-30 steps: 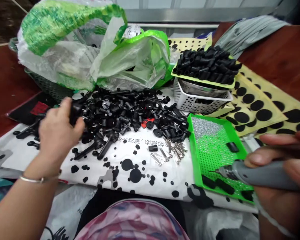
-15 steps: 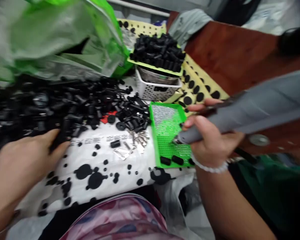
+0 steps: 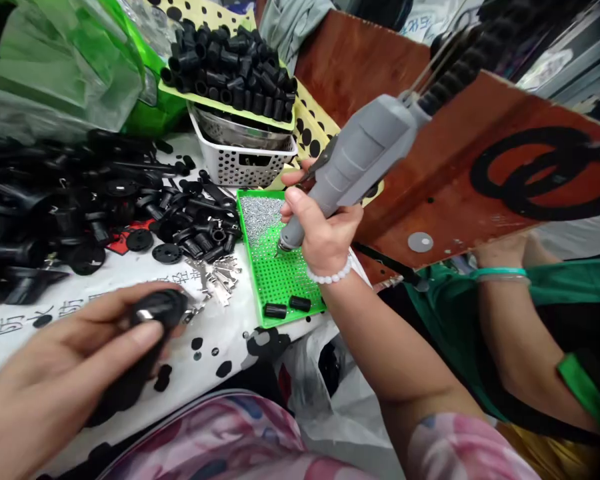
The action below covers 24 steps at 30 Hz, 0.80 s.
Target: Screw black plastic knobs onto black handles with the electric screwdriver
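Observation:
My left hand (image 3: 95,347) is closed around a black plastic part (image 3: 163,308) with a round head, a small metal piece showing beside my thumb; its lower portion is mostly behind my fingers. In my right hand (image 3: 325,230) is a grey electric screwdriver (image 3: 357,157), tilted, tip pointing down over a green perforated tray (image 3: 270,273). Small silver screws (image 3: 263,217) fill the tray's far end, and two short black tubes (image 3: 276,311) lie at its near edge. Thin metal strips (image 3: 223,277) are piled left of the tray.
Loose black parts (image 3: 80,207) heap up on the left. Behind the tray, a white basket (image 3: 240,163) sits under a yellow-edged tray of black tubes (image 3: 235,67). A brown board (image 3: 430,200) stands at right, with another person's arm (image 3: 510,320) beside it.
My left hand has come from the heap toward me, now with a black part in it. The screwdriver is still in my right hand over the green tray; the view has shifted right.

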{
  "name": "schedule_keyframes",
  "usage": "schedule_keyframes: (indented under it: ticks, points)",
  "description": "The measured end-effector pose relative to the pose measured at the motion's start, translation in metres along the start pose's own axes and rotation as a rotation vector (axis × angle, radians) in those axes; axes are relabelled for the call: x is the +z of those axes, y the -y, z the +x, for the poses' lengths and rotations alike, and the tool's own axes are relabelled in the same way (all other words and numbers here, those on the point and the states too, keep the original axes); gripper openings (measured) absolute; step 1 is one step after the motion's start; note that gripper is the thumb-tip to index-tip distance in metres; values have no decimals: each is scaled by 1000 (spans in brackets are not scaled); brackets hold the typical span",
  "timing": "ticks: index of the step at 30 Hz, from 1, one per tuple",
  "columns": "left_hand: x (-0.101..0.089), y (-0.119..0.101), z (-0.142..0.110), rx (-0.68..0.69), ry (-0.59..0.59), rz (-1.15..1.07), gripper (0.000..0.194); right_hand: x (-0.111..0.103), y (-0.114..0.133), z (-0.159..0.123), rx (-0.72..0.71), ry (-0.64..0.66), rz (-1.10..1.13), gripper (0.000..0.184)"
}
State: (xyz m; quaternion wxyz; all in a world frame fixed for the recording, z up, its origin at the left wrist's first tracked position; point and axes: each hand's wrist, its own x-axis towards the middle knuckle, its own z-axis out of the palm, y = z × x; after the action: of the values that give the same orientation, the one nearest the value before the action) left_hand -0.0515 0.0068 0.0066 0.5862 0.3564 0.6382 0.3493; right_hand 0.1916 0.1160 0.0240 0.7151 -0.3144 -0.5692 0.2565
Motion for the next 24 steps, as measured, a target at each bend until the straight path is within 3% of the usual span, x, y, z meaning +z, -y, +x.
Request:
schedule_keyframes:
  ticks: [3, 5, 9, 18, 24]
  points:
    - [37, 7, 0, -131, 274, -106, 71, 0, -3, 0, 34, -6, -24, 11]
    - [51, 11, 2, -163, 365, -162, 68, 1, -4, -1, 51, -12, -17, 11]
    - [60, 12, 6, -134, 376, -180, 66, 2, -3, -1, 64, -16, -11, 11]
    - [57, 10, 8, -105, 332, -297, 47, 4, -4, -3, 34, -13, -15, 13]
    - [60, 8, 8, -108, 290, -363, 41, 4, 10, 3, -18, -63, -44, 19]
